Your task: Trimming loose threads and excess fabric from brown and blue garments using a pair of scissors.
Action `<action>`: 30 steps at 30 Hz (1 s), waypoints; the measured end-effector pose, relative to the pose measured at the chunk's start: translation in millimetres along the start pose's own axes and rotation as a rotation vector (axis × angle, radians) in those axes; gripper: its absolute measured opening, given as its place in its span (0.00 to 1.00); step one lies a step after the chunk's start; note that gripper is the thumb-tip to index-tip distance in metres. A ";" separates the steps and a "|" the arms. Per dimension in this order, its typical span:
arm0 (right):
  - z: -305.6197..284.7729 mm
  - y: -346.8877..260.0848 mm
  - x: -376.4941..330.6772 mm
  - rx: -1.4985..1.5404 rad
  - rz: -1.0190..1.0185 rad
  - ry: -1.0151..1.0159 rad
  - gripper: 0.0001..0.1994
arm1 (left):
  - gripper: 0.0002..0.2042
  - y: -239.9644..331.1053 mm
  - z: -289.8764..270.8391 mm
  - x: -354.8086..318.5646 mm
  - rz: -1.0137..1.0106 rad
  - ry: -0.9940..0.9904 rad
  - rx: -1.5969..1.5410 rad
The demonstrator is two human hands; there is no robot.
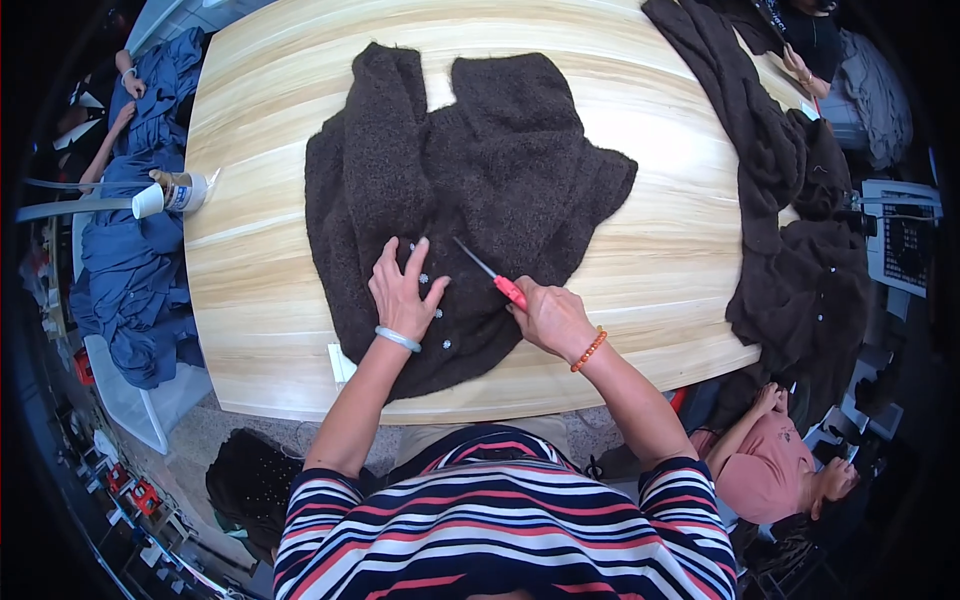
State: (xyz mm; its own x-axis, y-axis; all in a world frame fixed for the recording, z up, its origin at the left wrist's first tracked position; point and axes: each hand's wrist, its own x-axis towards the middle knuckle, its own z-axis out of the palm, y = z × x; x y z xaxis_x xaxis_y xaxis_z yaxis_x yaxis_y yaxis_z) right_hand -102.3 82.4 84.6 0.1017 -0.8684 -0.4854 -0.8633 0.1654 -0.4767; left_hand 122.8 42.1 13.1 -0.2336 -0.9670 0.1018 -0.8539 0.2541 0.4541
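Brown knit garment [480, 190] beneath splayed left fingers [416, 259], red-handled pointed tool [509, 291] gripped in right fingers [529, 291]

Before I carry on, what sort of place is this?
Probably a garment workshop: a dark sweater lies on the table, more dark knitwear is bunched along its right side, and at the left a co-worker's hands rest on blue cloth.
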 end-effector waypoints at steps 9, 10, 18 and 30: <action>-2.0 42.3 -4.4 -0.034 0.016 -0.003 0.11 | 0.16 -48.5 -5.8 3.8 -0.027 0.068 0.047; -2.6 41.9 -6.6 -0.038 -0.009 -0.008 0.11 | 0.16 -46.2 -5.5 3.0 -0.029 0.069 0.053; 9.8 8.0 -16.4 -0.019 -0.255 -0.003 0.10 | 0.20 -31.5 14.4 -14.2 -0.004 0.040 0.072; -1.2 -10.4 -9.0 -0.034 -0.258 -0.025 0.11 | 0.21 -34.4 6.9 -20.2 0.008 -0.035 0.020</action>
State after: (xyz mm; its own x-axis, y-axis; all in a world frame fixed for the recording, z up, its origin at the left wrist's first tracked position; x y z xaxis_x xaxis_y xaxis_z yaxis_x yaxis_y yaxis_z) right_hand -94.8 87.9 94.8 0.3329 -0.8677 -0.3691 -0.8234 -0.0768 -0.5622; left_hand 153.7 53.0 -10.7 -0.2565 -0.9637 0.0742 -0.8609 0.2627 0.4356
